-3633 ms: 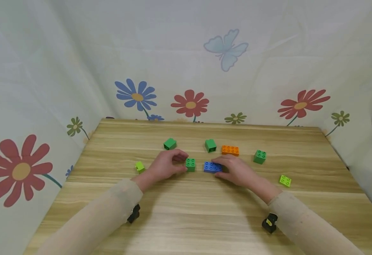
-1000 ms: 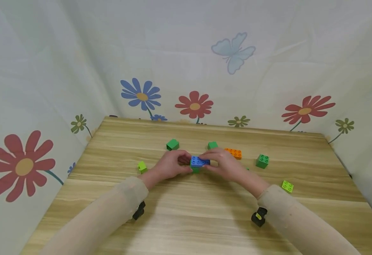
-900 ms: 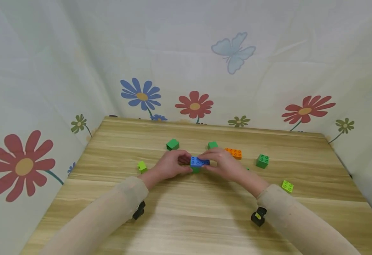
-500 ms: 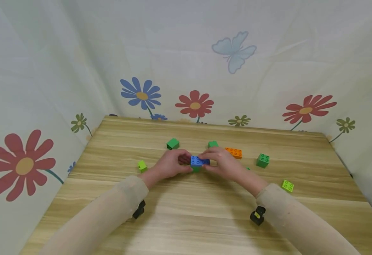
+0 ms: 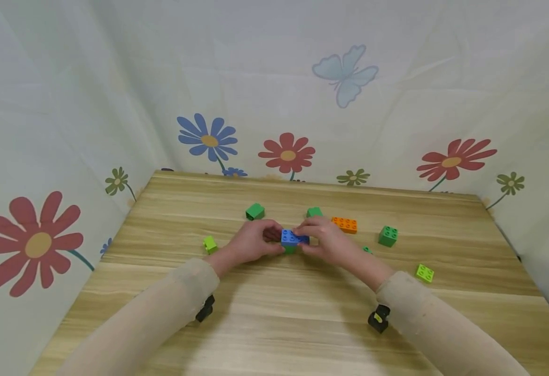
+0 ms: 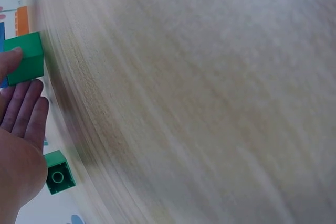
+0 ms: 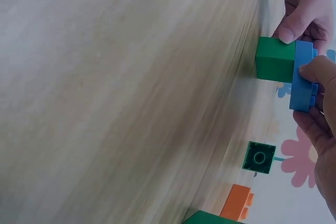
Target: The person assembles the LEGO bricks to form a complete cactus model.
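Note:
A blue eight-stud brick [image 5: 290, 237] sits on top of a green block [image 5: 290, 250], its right end overhanging, as the right wrist view shows. My left hand [image 5: 252, 243] holds the green block at its left side, the thumb on the near face and the fingers behind. My right hand [image 5: 327, 240] pinches the blue brick [image 7: 302, 77] by its right part between thumb and fingers. The green block [image 7: 275, 59] and the blue one touch face to face. Part of the blue brick's studs is hidden under my right fingers.
Behind the hands lie two green blocks, a left one [image 5: 255, 211] and a right one [image 5: 314, 211], and an orange brick [image 5: 345, 225]. To the right are a green block [image 5: 388, 236] and a lime brick [image 5: 424, 273]; at left, a small lime brick [image 5: 210, 244]. My right forearm partly hides another green piece [image 5: 367, 250].
Since the earliest frame, my right hand has brought the blue brick left from the table onto the green block. Over the last second the hands and bricks have barely moved.

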Available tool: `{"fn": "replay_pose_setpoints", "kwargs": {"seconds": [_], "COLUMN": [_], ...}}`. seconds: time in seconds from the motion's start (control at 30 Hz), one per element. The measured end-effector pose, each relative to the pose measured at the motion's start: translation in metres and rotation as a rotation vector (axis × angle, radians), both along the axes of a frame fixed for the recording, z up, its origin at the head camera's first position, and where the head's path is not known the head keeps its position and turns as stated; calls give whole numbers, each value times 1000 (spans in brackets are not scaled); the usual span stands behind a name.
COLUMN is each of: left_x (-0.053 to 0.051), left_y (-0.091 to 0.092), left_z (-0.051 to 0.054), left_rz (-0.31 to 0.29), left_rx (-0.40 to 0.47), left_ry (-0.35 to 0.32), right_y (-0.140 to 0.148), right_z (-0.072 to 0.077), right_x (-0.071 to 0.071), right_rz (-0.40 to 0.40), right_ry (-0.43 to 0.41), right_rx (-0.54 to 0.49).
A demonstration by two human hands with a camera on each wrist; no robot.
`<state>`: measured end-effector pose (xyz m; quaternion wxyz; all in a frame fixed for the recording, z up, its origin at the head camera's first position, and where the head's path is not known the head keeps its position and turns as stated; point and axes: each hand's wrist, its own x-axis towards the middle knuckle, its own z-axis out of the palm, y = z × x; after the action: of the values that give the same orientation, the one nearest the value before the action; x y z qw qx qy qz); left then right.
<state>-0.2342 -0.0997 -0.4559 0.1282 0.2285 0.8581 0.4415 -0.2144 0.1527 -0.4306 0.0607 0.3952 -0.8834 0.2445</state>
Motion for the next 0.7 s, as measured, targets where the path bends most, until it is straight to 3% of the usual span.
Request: {"fn": "replay_pose_setpoints", "kwargs": {"seconds": [0.7], "left_x": [2], "left_y": [1], "left_z": [4], "left_rz": [10], "left_rx": [-50], "left_ry": [27], "right_y": [-1], "right_z": [3], "right_x": [1], "right_rz": [-15], "right_ry": [-24], "right_rx": [9]}}
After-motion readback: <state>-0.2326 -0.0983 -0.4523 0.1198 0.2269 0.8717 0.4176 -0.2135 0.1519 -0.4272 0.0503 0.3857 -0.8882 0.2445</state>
